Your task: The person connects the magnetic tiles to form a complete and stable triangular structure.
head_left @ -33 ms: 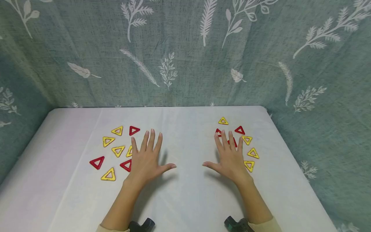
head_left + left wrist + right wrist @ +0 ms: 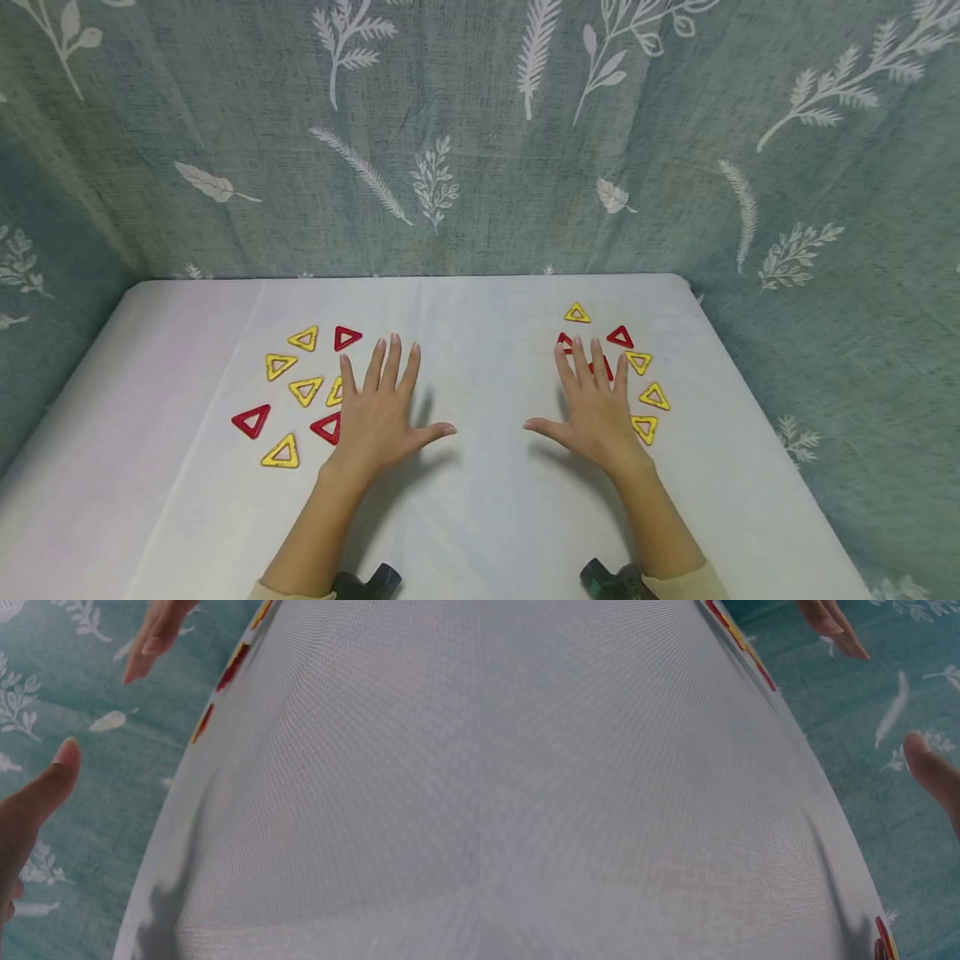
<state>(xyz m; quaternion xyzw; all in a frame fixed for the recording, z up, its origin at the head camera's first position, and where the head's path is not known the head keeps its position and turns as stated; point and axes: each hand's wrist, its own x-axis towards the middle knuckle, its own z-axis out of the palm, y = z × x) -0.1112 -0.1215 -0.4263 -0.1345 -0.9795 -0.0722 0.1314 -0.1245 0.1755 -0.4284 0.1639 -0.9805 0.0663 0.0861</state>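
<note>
My left hand (image 2: 378,421) hovers palm down above the white table, fingers and thumb spread, holding nothing. It overlaps the right side of a loose group of yellow and red triangle frames, hiding part of a red one (image 2: 326,419). My right hand (image 2: 597,421) mirrors it, also spread and holding nothing, its shadow falling on the cloth. Its fingers partly cover two red triangles in the right group. A yellow triangle (image 2: 577,320) lies beyond those fingertips. In the wrist views, the left thumb (image 2: 45,791) and right thumb (image 2: 934,772) stick out clear of the tabletop.
Farther left lie a red triangle (image 2: 251,412) and a yellow one (image 2: 280,464); several more are scattered flat around them. The table (image 2: 487,500) has a white cover. A green leaf-patterned curtain (image 2: 480,167) stands behind and beside it. Dark devices (image 2: 367,582) sit at both wrists.
</note>
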